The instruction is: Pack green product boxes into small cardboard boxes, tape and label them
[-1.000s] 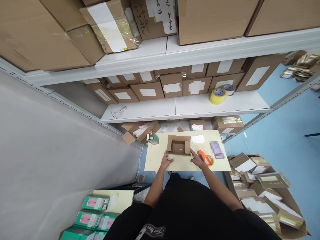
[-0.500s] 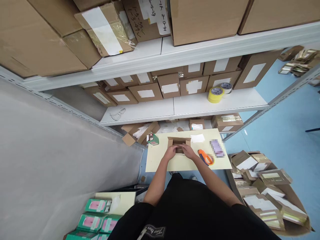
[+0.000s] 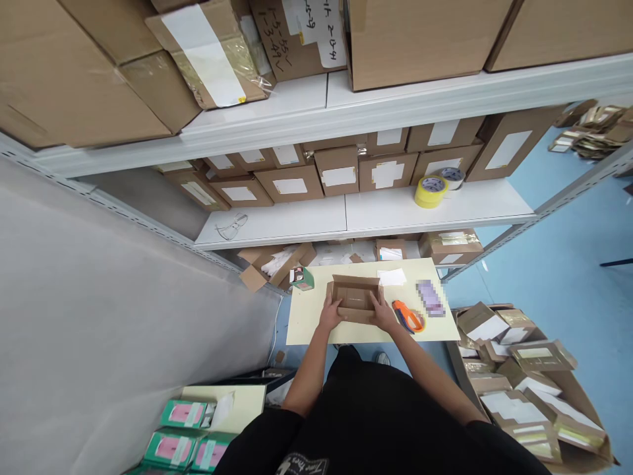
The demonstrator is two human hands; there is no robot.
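Observation:
An open cardboard box [image 3: 355,316] sits on the pale yellow table [image 3: 309,330], its bare inside facing up. My left hand [image 3: 330,313] grips its left side, thumb over the wall. On the opposite side my right hand [image 3: 383,313] holds the right wall the same way. Right of the box lies an orange tape dispenser [image 3: 406,315], close to my right forearm. Sheets of white paper [image 3: 391,277] rest behind it. A small green box [image 3: 302,278] stands at the table's back left corner.
Shelving [image 3: 277,221] with cartons rises behind the table, bearing tape rolls [image 3: 430,192] and glasses [image 3: 232,226]. A blurred purple item [image 3: 430,298] lies at the table's right. A large carton [image 3: 583,389] of parcels stands right; green boxes [image 3: 171,448] are stacked lower left.
My hands have moved apart from over the middle of the box to its left and right sides. More of its inside shows, and the box appears wider open.

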